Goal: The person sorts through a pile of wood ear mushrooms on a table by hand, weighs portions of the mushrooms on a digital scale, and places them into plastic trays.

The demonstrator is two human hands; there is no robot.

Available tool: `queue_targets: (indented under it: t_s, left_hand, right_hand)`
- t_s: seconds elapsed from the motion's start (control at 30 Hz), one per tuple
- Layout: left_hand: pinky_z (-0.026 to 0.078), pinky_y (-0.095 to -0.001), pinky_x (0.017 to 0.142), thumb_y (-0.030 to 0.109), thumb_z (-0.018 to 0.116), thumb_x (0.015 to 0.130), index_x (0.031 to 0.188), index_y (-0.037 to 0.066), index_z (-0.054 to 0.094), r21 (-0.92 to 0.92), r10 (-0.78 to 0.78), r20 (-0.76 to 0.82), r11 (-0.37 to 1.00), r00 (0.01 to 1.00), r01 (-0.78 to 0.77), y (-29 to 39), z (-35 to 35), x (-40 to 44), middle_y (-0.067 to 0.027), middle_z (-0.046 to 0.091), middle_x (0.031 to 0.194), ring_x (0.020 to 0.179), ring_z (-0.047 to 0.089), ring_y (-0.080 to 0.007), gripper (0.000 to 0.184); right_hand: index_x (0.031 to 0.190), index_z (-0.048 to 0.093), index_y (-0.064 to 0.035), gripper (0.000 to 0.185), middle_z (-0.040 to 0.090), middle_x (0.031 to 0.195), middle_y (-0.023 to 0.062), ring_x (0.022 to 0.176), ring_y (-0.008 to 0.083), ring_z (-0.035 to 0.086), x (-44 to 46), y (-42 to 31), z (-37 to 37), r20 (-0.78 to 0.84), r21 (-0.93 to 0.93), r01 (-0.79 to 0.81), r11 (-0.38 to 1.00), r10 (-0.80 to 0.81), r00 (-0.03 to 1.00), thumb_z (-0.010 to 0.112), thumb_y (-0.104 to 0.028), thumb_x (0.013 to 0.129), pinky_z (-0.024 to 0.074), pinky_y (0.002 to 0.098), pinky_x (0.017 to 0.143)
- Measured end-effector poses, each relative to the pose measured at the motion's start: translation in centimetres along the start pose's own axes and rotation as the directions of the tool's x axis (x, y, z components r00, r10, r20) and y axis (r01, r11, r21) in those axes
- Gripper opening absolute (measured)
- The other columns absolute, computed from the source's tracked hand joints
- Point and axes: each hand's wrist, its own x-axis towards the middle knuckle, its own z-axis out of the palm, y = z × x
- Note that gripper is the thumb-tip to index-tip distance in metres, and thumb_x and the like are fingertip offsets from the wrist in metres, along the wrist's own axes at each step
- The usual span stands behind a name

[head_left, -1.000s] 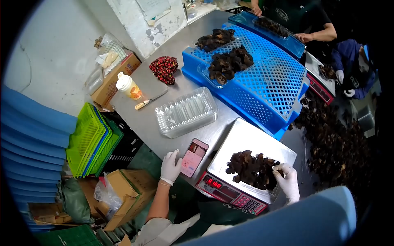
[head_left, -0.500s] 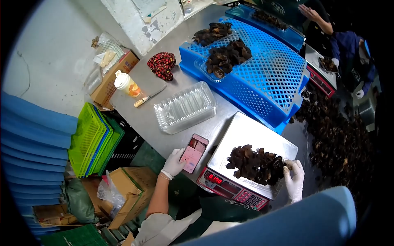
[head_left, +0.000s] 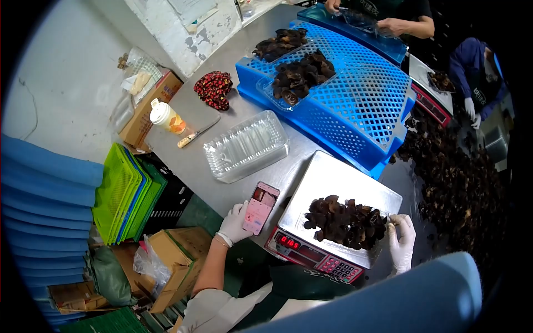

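My left hand (head_left: 234,223), in a white glove, holds a phone (head_left: 261,208) with a pinkish lit screen beside the scale. A heap of dark wood ear mushrooms (head_left: 344,222) lies on the metal pan of a red digital scale (head_left: 311,176). My right hand (head_left: 402,241), also gloved, is at the right end of the heap, thumb and fingertips pinched together. What is between those fingertips I cannot make out. The scale's red display (head_left: 288,241) seems to read 0.165. An empty clear plastic tray (head_left: 247,145) stands on the table beyond the phone.
Filled trays of mushrooms (head_left: 302,77) sit on an upturned blue crate (head_left: 361,105). Loose mushrooms (head_left: 455,183) cover the right side. A knife (head_left: 189,140), cup (head_left: 166,116) and patterned cloth (head_left: 214,90) lie at left. Two co-workers (head_left: 411,25) stand across the table.
The display has dropped from about 0.170 to about 0.165. My right fingers have shifted slightly at the heap's end. A co-worker's hands now hold a clear tray at the back.
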Motion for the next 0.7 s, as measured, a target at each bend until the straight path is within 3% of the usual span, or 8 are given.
queue_targets:
  t_s: [0.4, 0.5, 0.57, 0.7]
  left_hand:
    - [0.04, -0.041, 0.104, 0.029, 0.082, 0.061, 0.152, 0.0, 0.018, -0.04, 0.027, 0.025, 0.999, 0.999, -0.026, -0.54, -0.14, -0.04, -0.0214, 0.037, 0.135, 0.119, 0.045, -0.0424, 0.115]
    - [0.046, -0.0434, 0.097, 0.033, 0.082, 0.062, 0.15, 0.001, 0.022, -0.004, 0.075, -0.027, 0.997, 0.997, -0.075, -0.65, -0.04, -0.05, -0.0203, 0.039, 0.132, 0.113, 0.049, -0.0433, 0.111]
    - [0.04, -0.041, 0.104, 0.03, 0.082, 0.061, 0.152, 0.001, 0.018, -0.037, 0.023, 0.033, 0.999, 0.999, -0.022, -0.42, -0.28, 0.01, -0.0215, 0.037, 0.135, 0.119, 0.045, -0.0429, 0.115]
    - [0.04, -0.0411, 0.104, 0.03, 0.082, 0.061, 0.152, 0.001, 0.018, -0.041, 0.026, 0.032, 0.999, 0.999, -0.024, -0.51, -0.28, -0.01, -0.0214, 0.037, 0.135, 0.118, 0.045, -0.043, 0.115]
  right_hand:
    - [0.098, 0.061, 0.0029, 0.016, 0.059, 0.094, 0.0127, 0.088, 0.0253, 0.059, 0.0, 0.26, -0.04, 0.018, -0.025, -0.001, 1.0, 0.002, 1.0, 0.061, 0.004, 0.083, 0.0472, 0.0322, 0.081]
    - [0.099, 0.061, 0.0026, 0.016, 0.059, 0.094, 0.013, 0.088, 0.0265, 0.059, 0.05, -0.01, -0.1, 0.017, -0.024, -0.004, 1.0, 0.005, 1.0, 0.061, 0.004, 0.082, 0.0474, 0.0329, 0.082]
    - [0.099, 0.061, 0.0026, 0.016, 0.059, 0.094, 0.013, 0.088, 0.0264, 0.059, 0.03, 0.1, -0.1, 0.016, -0.031, -0.001, 1.0, 0.001, 1.0, 0.061, 0.004, 0.082, 0.0474, 0.0328, 0.081]
    - [0.099, 0.061, 0.003, 0.017, 0.06, 0.094, 0.013, 0.088, 0.0261, 0.06, -0.01, 0.27, -0.05, 0.011, -0.051, 0.016, 0.999, -0.016, 1.0, 0.061, 0.004, 0.082, 0.0475, 0.0326, 0.081]
